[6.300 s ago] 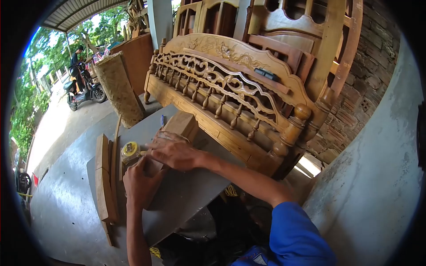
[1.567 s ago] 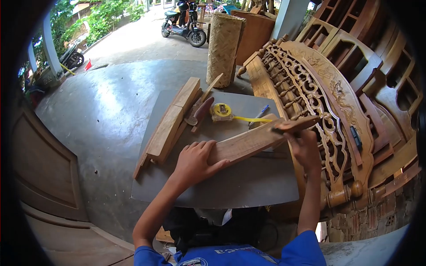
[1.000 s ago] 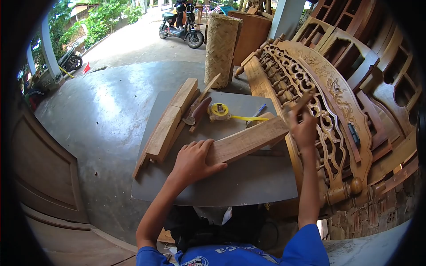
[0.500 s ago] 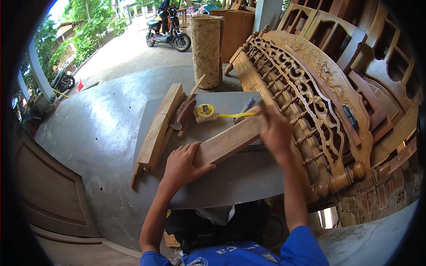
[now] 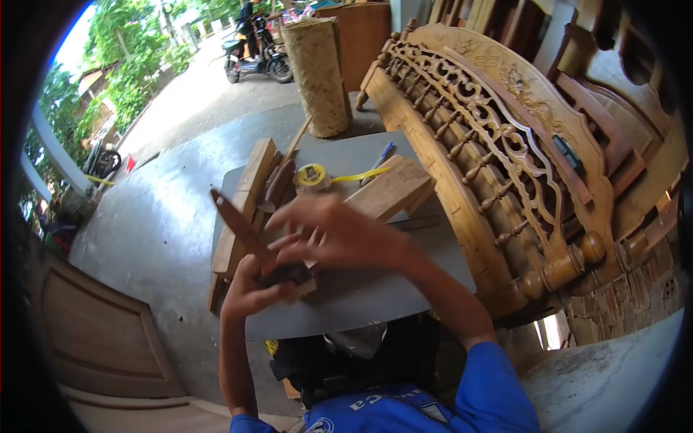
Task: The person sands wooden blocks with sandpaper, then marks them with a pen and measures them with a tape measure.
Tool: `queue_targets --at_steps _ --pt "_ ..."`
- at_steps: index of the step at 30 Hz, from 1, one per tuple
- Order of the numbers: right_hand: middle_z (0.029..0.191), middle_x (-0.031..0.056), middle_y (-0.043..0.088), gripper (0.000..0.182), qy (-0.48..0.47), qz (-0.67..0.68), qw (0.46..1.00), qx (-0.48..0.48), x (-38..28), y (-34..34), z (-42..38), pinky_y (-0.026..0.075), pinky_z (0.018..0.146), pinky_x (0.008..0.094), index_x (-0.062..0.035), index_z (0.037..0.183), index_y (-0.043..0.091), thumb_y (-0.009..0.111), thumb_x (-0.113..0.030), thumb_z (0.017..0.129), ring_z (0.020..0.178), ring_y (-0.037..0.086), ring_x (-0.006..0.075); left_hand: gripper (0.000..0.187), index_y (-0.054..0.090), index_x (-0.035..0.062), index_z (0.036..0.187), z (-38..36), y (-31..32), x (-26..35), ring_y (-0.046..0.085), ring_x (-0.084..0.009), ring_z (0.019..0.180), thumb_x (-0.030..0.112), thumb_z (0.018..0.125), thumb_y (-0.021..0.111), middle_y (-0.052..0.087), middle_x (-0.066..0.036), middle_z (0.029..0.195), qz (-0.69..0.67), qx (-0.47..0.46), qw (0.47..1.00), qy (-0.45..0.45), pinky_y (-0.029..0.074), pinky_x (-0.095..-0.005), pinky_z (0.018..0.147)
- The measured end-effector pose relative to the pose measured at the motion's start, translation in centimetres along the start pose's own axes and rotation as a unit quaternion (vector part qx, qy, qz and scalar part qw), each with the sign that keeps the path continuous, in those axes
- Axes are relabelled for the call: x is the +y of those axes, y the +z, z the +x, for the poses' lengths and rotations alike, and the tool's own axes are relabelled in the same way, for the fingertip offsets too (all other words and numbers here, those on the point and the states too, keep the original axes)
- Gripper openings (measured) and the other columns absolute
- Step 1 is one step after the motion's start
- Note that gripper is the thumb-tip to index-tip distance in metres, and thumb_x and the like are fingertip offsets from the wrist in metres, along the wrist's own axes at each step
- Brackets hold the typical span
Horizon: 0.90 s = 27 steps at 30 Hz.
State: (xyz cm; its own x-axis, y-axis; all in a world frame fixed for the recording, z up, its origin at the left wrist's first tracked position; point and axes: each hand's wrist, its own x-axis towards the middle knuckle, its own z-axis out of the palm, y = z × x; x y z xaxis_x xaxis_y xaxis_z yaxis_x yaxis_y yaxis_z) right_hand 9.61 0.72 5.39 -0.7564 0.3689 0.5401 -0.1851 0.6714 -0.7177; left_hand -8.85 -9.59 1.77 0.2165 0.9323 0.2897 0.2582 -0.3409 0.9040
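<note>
A long brown wooden tool (image 5: 238, 220) slants up and left, with a small hole near its tip. My left hand (image 5: 249, 292) is closed around its lower end, near the table's front edge. My right hand (image 5: 336, 231), smeared by motion, hovers just right of the tool with its fingers apart. Under and behind the hands, a thick light board (image 5: 393, 189) lies diagonally on the grey table (image 5: 375, 292). A yellow tape measure (image 5: 312, 177) sits beyond my right hand, its tape pulled out to the right beside a blue pen (image 5: 386, 154).
Long wood pieces (image 5: 249, 184) and a dark red-handled tool (image 5: 280, 184) lie at the table's left. Carved wooden furniture (image 5: 469, 115) leans close on the right. A woven roll (image 5: 316, 79) stands behind. Wooden panels (image 5: 101, 325) are at lower left; a person stands by a scooter (image 5: 260, 61).
My right hand has moved left from the board's far end toward my left hand. My left hand has left the board's near end and grips the brown tool. The view has shifted slightly.
</note>
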Motion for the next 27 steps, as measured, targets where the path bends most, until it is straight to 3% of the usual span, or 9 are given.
queue_targets --at_steps 3,8,11,14,17,21,22,25,27 --pt "0.092 0.0148 0.061 0.042 0.051 -0.336 0.928 0.154 4.1 -4.1 -1.3 0.048 0.072 0.0371 -0.0016 0.098 0.062 0.060 -0.040 0.082 0.081 0.060 0.0317 0.042 0.056 -0.0001 0.107 -1.7 -0.6 -1.5 0.056 -0.0132 0.094 0.003 0.068 0.071 0.058 -0.005 0.103 -0.060 0.055 0.996 -0.044 0.043 -0.0275 0.084" --pt "0.102 0.0149 0.060 0.053 0.173 -0.534 0.823 0.088 7.8 -6.1 -4.8 0.034 0.095 0.0445 -0.0054 0.100 0.064 0.043 -0.052 0.087 0.102 0.053 0.0282 0.034 0.057 0.0000 0.102 0.0 -2.3 -1.3 0.054 -0.0095 0.083 0.004 0.070 0.069 0.058 -0.001 0.092 0.119 0.098 0.985 -0.077 0.044 -0.0256 0.074" --pt "0.101 0.0138 0.061 0.048 0.179 -0.514 0.836 0.077 8.1 -5.8 -4.8 0.031 0.096 0.0439 -0.0057 0.099 0.065 0.046 -0.048 0.087 0.105 0.051 0.0259 0.024 0.063 0.0019 0.096 2.4 -3.6 0.5 0.054 -0.0096 0.075 0.005 0.072 0.069 0.060 -0.005 0.079 0.308 0.180 0.914 -0.195 0.044 -0.0250 0.069" --pt "0.097 0.0122 0.062 0.041 0.172 -0.506 0.840 0.093 8.0 -5.9 -4.8 0.034 0.092 0.0422 -0.0060 0.097 0.066 0.049 -0.041 0.085 0.102 0.053 0.0258 0.027 0.064 0.0054 0.100 1.8 -4.2 -0.6 0.054 -0.0112 0.069 0.008 0.073 0.070 0.061 -0.007 0.077 0.068 0.151 0.985 -0.057 0.045 -0.0273 0.065" --pt "0.093 0.0110 0.063 0.034 0.141 -0.508 0.841 0.122 8.6 -6.0 -4.9 0.036 0.089 0.0415 -0.0059 0.094 0.067 0.052 -0.034 0.081 0.098 0.054 0.0260 0.028 0.064 0.0067 0.102 1.7 -4.5 -2.2 0.055 -0.0111 0.069 0.010 0.075 0.070 0.063 -0.006 0.082 0.221 0.038 0.974 -0.010 0.046 -0.0286 0.065" --pt "0.089 0.0112 0.063 0.030 0.133 -0.496 0.848 0.134 8.6 -5.9 -4.7 0.037 0.087 0.0413 -0.0053 0.089 0.067 0.053 -0.030 0.078 0.095 0.055 0.0264 0.028 0.064 0.0063 0.104 3.0 -5.1 -2.1 0.059 -0.0113 0.079 0.011 0.077 0.070 0.065 -0.005 0.090 0.263 0.183 0.945 -0.066 0.048 -0.0285 0.071" --pt "0.088 0.0112 0.063 0.030 0.123 -0.496 0.848 0.142 8.8 -5.9 -4.7 0.038 0.086 0.0414 -0.0052 0.088 0.067 0.053 -0.029 0.077 0.094 0.056 0.0265 0.028 0.064 0.0054 0.104 2.6 -5.0 -1.9 0.059 -0.0119 0.080 0.012 0.078 0.069 0.065 -0.005 0.090 0.080 0.159 0.980 -0.084 0.048 -0.0284 0.071" --pt "0.086 0.0111 0.063 0.029 0.113 -0.504 0.842 0.154 9.0 -5.9 -4.9 0.038 0.085 0.0414 -0.0050 0.084 0.067 0.052 -0.029 0.076 0.091 0.057 0.0267 0.027 0.063 0.0038 0.106 2.2 -4.9 -1.7 0.059 -0.0108 0.082 0.009 0.080 0.067 0.065 -0.006 0.091 0.111 -0.036 0.993 -0.025 0.048 -0.0262 0.072" --pt "0.084 0.0108 0.063 0.028 0.109 -0.505 0.841 0.158 9.0 -5.9 -4.8 0.038 0.083 0.0412 -0.0051 0.082 0.067 0.052 -0.028 0.076 0.089 0.057 0.0268 0.029 0.062 0.0021 0.107 3.0 -4.4 -0.5 0.060 -0.0116 0.086 0.007 0.079 0.067 0.065 -0.006 0.097 0.262 0.005 0.961 -0.090 0.048 -0.0262 0.077"
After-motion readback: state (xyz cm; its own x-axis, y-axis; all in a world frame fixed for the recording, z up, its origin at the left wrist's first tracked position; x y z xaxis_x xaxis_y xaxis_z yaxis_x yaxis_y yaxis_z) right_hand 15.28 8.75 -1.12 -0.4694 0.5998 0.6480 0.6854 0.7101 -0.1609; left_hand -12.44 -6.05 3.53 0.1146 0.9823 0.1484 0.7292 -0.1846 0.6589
